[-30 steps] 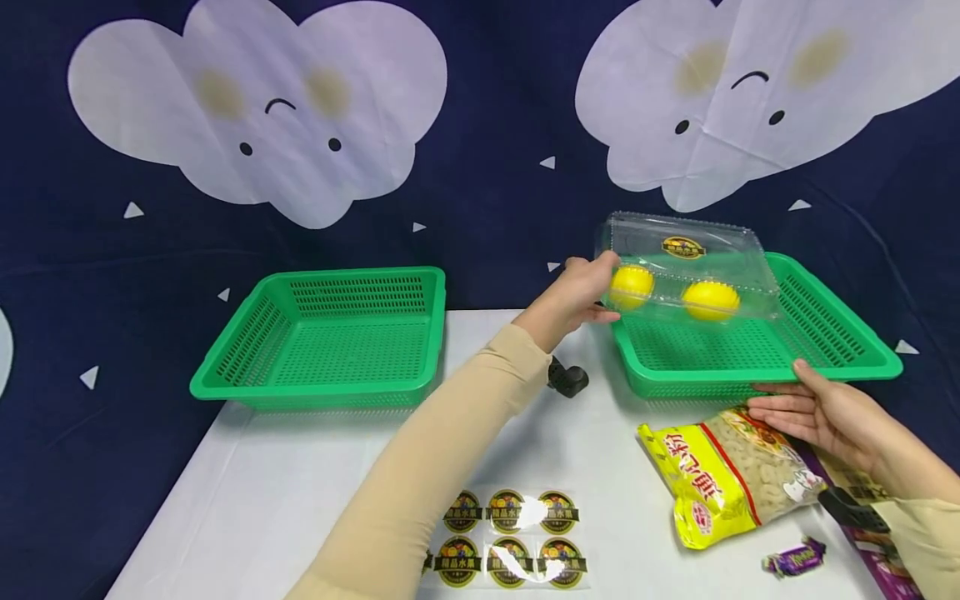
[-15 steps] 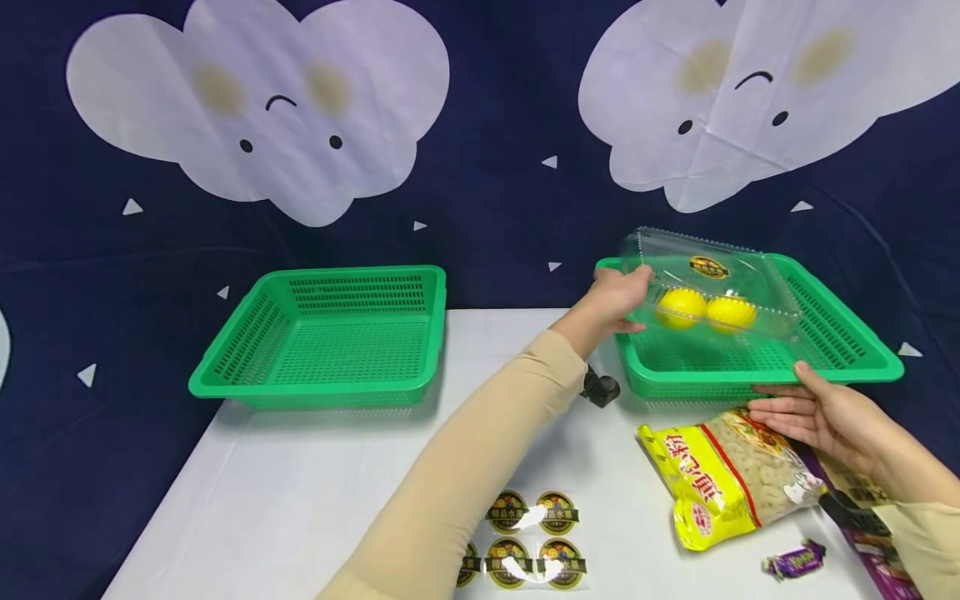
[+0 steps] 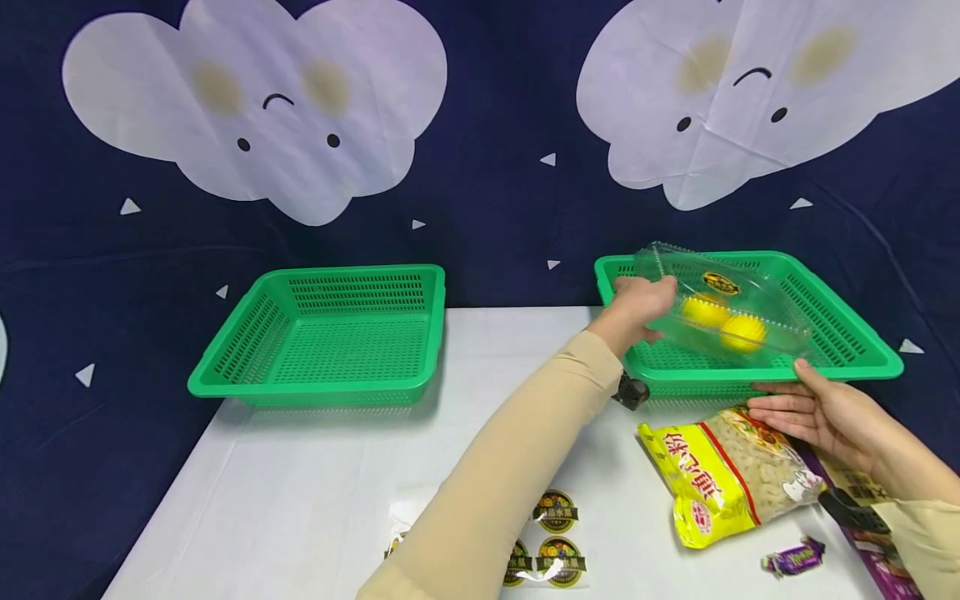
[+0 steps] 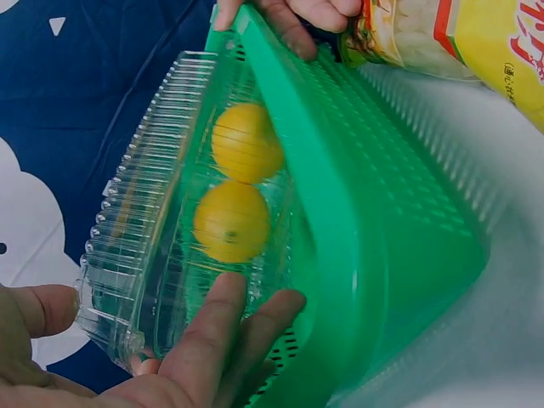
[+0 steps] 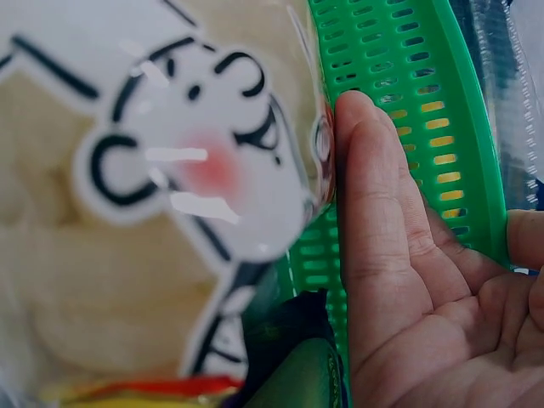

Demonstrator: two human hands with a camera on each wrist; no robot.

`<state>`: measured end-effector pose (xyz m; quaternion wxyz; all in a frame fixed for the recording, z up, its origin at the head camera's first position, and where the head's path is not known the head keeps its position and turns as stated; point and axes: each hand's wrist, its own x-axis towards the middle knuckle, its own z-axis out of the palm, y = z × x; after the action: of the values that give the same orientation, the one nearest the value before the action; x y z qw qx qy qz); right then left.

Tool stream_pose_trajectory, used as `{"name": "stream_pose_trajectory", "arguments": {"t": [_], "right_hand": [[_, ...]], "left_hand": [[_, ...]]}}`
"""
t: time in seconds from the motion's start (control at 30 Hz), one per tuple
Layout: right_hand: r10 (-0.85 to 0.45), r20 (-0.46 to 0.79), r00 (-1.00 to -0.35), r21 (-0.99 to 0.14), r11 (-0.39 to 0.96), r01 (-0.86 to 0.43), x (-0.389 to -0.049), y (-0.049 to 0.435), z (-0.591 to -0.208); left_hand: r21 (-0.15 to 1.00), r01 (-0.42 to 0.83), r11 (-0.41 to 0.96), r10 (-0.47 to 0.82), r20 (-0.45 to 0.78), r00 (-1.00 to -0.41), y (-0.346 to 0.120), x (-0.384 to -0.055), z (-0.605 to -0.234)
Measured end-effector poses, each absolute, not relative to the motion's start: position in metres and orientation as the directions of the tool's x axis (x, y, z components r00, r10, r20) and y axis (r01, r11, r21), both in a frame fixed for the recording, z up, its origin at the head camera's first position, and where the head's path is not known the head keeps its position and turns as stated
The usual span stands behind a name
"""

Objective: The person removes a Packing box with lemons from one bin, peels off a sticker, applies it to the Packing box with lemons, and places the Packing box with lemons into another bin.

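My left hand (image 3: pixel 639 310) grips the end of a clear plastic clamshell box (image 3: pixel 776 308), thumb on the lid side and fingers at the underside. Two yellow lemons (image 4: pixel 232 221) lie side by side inside it, and a round fruit label (image 3: pixel 721 283) is stuck on its lid. The tilted box is partly within the right green basket (image 3: pixel 862 354). My right hand (image 3: pixel 840 417) holds that basket's near rim, with the thumb (image 5: pixel 525 240) at the rim and straight fingers (image 5: pixel 374 195) along the outer wall. Close by those fingers lies a yellow pasta bag (image 3: pixel 738 475).
A second green basket (image 3: pixel 318 396) stands on the left of the white table (image 3: pixel 300 500). Near the front lies a sheet of round labels (image 3: pixel 558 533), partly covered by the left sleeve. A small purple sweet (image 3: pixel 795 558) and a purple packet (image 3: pixel 885 558) sit at the right.
My left hand has moved right and down, bringing the clamshell box lower into the right basket. The lemons have rolled together toward the right inside it. My right hand stays at the rim.
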<state>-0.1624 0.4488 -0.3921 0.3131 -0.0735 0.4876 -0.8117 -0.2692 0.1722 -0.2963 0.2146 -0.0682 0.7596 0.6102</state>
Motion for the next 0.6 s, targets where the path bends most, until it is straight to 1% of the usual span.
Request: {"name": "stream_pose_trajectory", "arguments": {"t": [0.17, 0.33, 0.47, 0.6], "right_hand": [[-0.579, -0.184, -0.794, -0.842, -0.324, 0.431, -0.163, 0.448, -0.391], [-0.572, -0.187, -0.799, -0.843, -0.324, 0.429, -0.163, 0.447, -0.390], [-0.562, -0.192, -0.805, -0.847, -0.319, 0.425, -0.164, 0.445, -0.389], [-0.555, -0.199, -0.808, -0.851, -0.311, 0.423, -0.165, 0.443, -0.388]], "left_hand": [[0.858, -0.414, 0.305, 0.067, -0.453, -0.889, 0.182, -0.268, -0.297], [0.815, -0.450, 0.365, 0.030, -0.493, -0.869, 0.192, -0.265, -0.294], [0.810, -0.432, 0.396, 0.054, -0.490, -0.870, 0.193, -0.264, -0.295], [0.825, -0.393, 0.406, 0.111, -0.472, -0.875, 0.189, -0.263, -0.297]]}}
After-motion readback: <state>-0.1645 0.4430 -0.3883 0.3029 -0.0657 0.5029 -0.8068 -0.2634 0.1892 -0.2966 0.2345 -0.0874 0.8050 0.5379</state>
